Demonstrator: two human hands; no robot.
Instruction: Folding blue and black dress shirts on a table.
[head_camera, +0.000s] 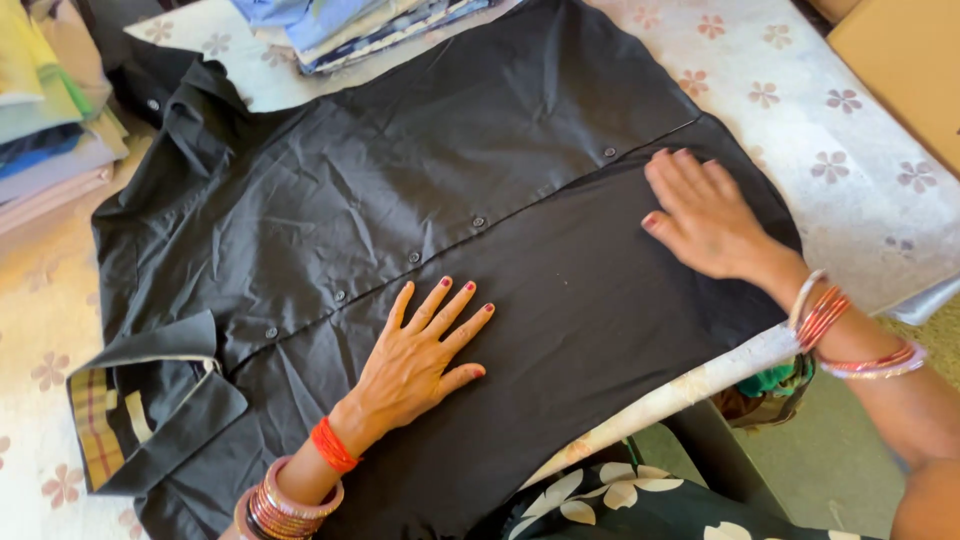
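Note:
A black buttoned shirt (430, 130) lies spread flat, front up, on a table covered with a white flowered cloth (820, 120). Its collar (150, 400) is at the lower left, with a checked lining showing. My left hand (425, 350) presses flat on the shirt just below the button line, fingers spread. My right hand (700, 215) lies flat on the shirt near its hem end, close to the last button. Both wrists wear bangles. Neither hand holds anything.
A stack of folded clothes (50, 110) sits at the left edge and another folded pile (350, 25) at the top. A brown box (900, 60) stands at the upper right. The table's near edge (680, 395) runs diagonally at the lower right.

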